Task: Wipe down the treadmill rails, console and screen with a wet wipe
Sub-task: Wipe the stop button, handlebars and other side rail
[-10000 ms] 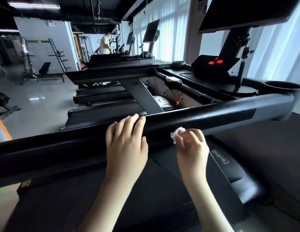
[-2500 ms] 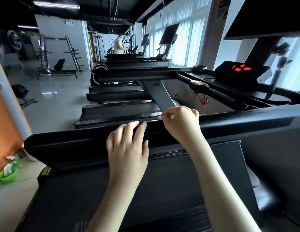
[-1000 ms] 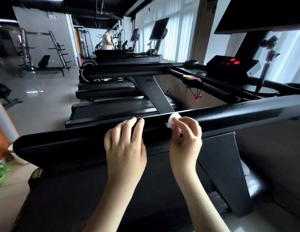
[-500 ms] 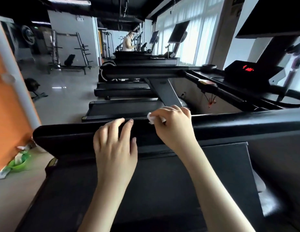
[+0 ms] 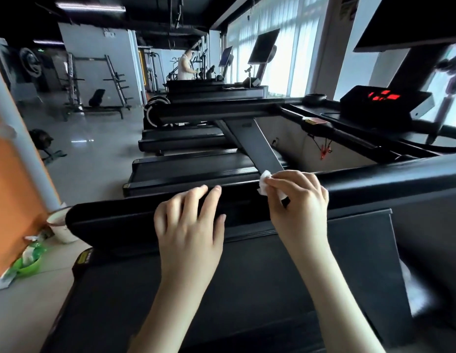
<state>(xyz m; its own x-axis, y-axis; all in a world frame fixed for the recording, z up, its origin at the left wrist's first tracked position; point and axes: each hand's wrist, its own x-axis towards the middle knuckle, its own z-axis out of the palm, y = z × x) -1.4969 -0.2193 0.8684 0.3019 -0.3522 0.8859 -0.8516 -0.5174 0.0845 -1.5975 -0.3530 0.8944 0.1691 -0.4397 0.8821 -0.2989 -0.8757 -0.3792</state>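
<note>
A long black treadmill rail (image 5: pixel 114 220) runs across the view from lower left to upper right. My left hand (image 5: pixel 188 225) rests on it, fingers laid straight over its top. Just to the right, my right hand (image 5: pixel 298 202) pinches a small crumpled white wet wipe (image 5: pixel 265 182) against the rail's upper edge. The console (image 5: pixel 384 103) with red lit digits sits at the upper right, and the dark screen (image 5: pixel 413 19) hangs above it. The treadmill belt (image 5: pixel 247 289) lies below my forearms.
Further treadmills (image 5: pixel 191 169) stand in a row beyond the rail. An orange pillar (image 5: pixel 15 200) is at the left, with a white cup (image 5: pixel 60 228) and a green bowl (image 5: pixel 28 263) on the floor by it. A person (image 5: pixel 184 66) stands far back among gym racks.
My right hand with the wipe has shifted a little right along the rail, away from my left hand. The left hand stays resting on the rail.
</note>
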